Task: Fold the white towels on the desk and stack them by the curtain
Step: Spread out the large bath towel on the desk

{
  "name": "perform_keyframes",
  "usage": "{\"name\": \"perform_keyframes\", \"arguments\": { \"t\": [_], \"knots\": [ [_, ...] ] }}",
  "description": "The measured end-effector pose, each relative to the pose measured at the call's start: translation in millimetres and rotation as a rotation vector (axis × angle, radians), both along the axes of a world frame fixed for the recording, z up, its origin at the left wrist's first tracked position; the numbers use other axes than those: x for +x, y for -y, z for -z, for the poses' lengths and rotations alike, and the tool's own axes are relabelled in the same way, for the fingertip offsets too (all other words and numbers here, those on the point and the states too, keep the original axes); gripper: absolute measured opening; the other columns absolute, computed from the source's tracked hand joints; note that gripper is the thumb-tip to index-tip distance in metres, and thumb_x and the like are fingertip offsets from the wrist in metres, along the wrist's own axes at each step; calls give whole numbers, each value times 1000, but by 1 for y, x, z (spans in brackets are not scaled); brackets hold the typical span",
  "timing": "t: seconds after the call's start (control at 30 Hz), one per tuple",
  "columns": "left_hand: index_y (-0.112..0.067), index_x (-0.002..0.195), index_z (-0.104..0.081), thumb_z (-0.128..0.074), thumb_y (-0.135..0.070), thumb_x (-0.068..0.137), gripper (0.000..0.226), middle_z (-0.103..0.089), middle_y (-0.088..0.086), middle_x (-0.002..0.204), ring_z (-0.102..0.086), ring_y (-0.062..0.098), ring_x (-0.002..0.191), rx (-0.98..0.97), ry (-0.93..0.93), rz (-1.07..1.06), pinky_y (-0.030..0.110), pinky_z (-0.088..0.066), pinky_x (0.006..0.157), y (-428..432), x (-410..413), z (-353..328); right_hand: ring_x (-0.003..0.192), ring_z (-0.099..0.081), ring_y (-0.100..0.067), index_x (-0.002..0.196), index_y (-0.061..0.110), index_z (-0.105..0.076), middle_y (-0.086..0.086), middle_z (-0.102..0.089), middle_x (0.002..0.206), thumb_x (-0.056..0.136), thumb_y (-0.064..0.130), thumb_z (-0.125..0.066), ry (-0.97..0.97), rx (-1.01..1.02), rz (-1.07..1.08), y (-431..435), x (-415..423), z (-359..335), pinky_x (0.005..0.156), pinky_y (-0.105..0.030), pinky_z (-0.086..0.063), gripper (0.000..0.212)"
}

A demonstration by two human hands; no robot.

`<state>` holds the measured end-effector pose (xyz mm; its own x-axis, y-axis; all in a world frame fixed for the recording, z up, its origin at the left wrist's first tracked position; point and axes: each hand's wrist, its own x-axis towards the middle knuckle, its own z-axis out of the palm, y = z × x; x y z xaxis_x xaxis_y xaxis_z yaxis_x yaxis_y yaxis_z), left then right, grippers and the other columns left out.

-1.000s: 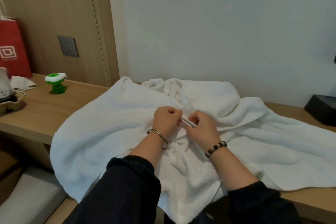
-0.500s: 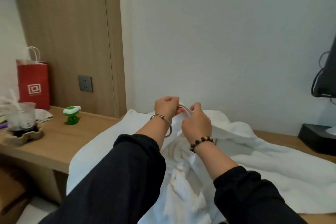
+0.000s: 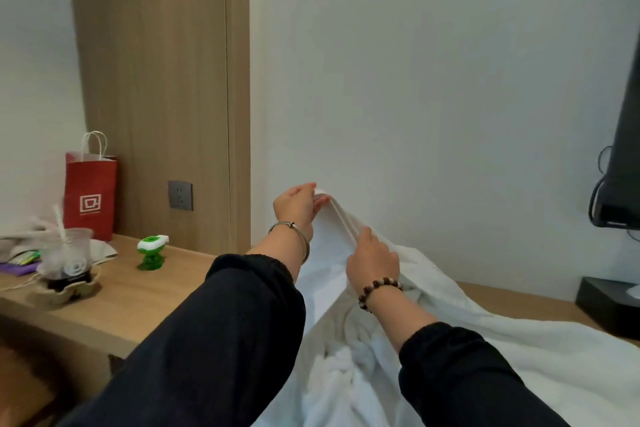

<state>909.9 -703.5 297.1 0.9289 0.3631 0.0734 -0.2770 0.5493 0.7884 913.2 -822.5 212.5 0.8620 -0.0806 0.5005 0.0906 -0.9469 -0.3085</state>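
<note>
A large white towel [image 3: 502,354] lies crumpled across the wooden desk [image 3: 138,302] and hangs over its front edge. My left hand [image 3: 298,207], with a metal bangle on the wrist, pinches the towel's hem at a corner and holds it raised in front of the wall. My right hand [image 3: 372,262], with a bead bracelet, grips the same hem a little lower and to the right. The hem runs taut between the two hands. No curtain is in view.
On the desk's left stand a red paper bag [image 3: 90,199], a plastic cup with a straw [image 3: 67,258] and a small green and white object [image 3: 151,251]. A wall socket [image 3: 180,195] is behind. At the right are a black box [image 3: 609,305] and a dark screen [image 3: 623,156].
Both hands have lifted the towel's hem up from the pile and moved apart along it, the left one rising higher. My head has tilted up, so more wall shows.
</note>
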Motion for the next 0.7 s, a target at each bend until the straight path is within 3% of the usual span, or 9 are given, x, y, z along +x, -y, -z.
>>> {"name": "perform_keyframes", "arguments": {
  "t": [0.1,0.17,0.23,0.33,0.47,0.57,0.63,0.7],
  "knots": [
    [4,104,-63,-54,9,87,19,-66,2,57,-62,13,41,-79,-4,-58,23,-58,65,-11,2,2,102,-56,-24,131,14,-36,-4,-58,114,94,11,-38,-23,-74,18,2,-2,10,83,-35,-39,37],
    [6,110,-61,-58,8,87,23,-59,-4,40,-60,9,38,-126,-16,-97,18,-55,55,-21,4,5,98,-56,-24,126,15,-39,-4,-58,110,94,10,-38,-61,-102,-7,0,-3,18,78,-34,-38,32],
    [5,116,-59,-57,5,89,27,-57,-10,38,-58,1,37,-87,-34,-121,11,-49,46,-34,6,8,82,-56,-22,114,15,-45,-2,-58,93,95,11,-38,-102,-101,-31,2,0,22,68,-31,-39,20],
    [4,127,-51,-50,-5,95,33,-62,0,61,-57,-1,39,-54,-43,-84,10,-48,48,-50,8,12,66,-51,-19,97,14,-51,-1,-57,80,99,18,-37,-154,53,-7,7,6,15,61,-28,-41,15],
    [3,121,-56,-55,-1,93,29,-61,7,94,-60,5,41,-187,-35,-151,14,-53,53,-61,5,3,83,-60,-26,93,13,-60,-7,-64,93,100,26,-42,-98,226,38,7,11,-24,67,-29,-43,24],
    [4,98,-64,-64,7,84,15,-64,18,95,-65,18,48,-316,33,-211,24,-59,58,-73,-1,-24,77,-58,-28,78,8,-58,-6,-55,76,96,14,-46,70,356,36,-2,22,-101,62,-29,-39,22],
    [2,91,-65,-63,8,84,9,-63,19,92,-66,19,54,-299,125,-168,22,-58,57,-81,-6,-48,63,-50,-24,64,11,-47,-2,-46,62,89,1,-42,320,517,-21,-20,25,-162,52,-26,-33,27],
    [2,89,-65,-61,7,86,7,-65,19,90,-66,17,54,-280,185,-108,19,-55,54,-86,-9,-68,54,-38,-13,64,16,-38,4,-39,60,86,-3,-38,623,695,-135,-46,20,-199,46,-22,-24,28]
  ]
}}
